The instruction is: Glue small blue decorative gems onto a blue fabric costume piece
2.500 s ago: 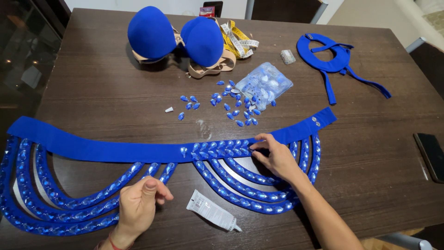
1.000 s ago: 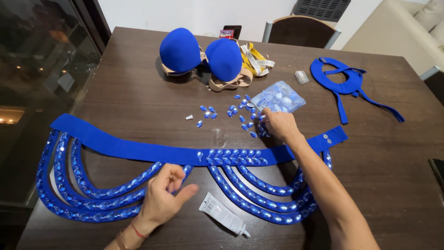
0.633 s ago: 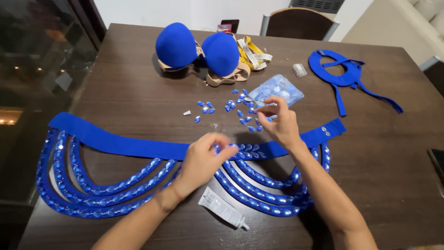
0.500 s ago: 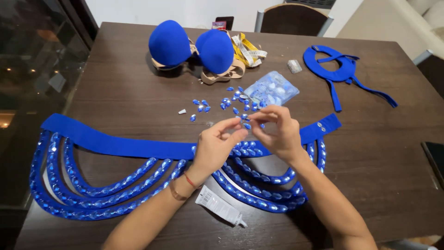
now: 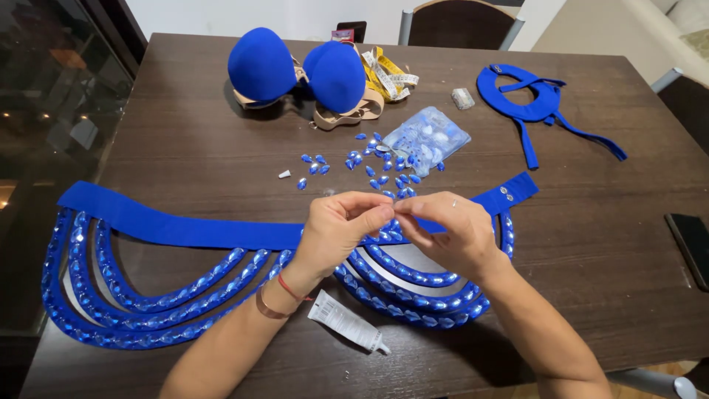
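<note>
Pinching at one small spot, both hands meet just above the middle of the blue belt [image 5: 185,227]. The left hand [image 5: 336,230] and the right hand [image 5: 452,233] have their fingertips pressed together, thumb to forefinger; something tiny seems to sit between them, most likely one of the blue gems [image 5: 354,161], though it is too small to tell for sure. The belt lies flat across the table [image 5: 185,140], its gem-covered loops [image 5: 148,303] hanging toward the near edge, and the band under the hands already carries a row of stones.

Judging by this, the step in hand is readying a single gem for the band. The next move calls for a steady pinch, a dab from the glue tube [image 5: 346,330] lying just beside the left wrist, and a careful set next to the last stone.

A clear plastic bag [image 5: 427,138], crumpled and pale with blue showing through, sits beyond the loose gems. Behind it lie two blue cups [image 5: 295,70], a coiled yellow tape measure [image 5: 384,74], and a small clear packet [image 5: 463,98]. A blue collar [image 5: 528,100] lies at far right, a dark phone [image 5: 690,240] at the right edge.
</note>
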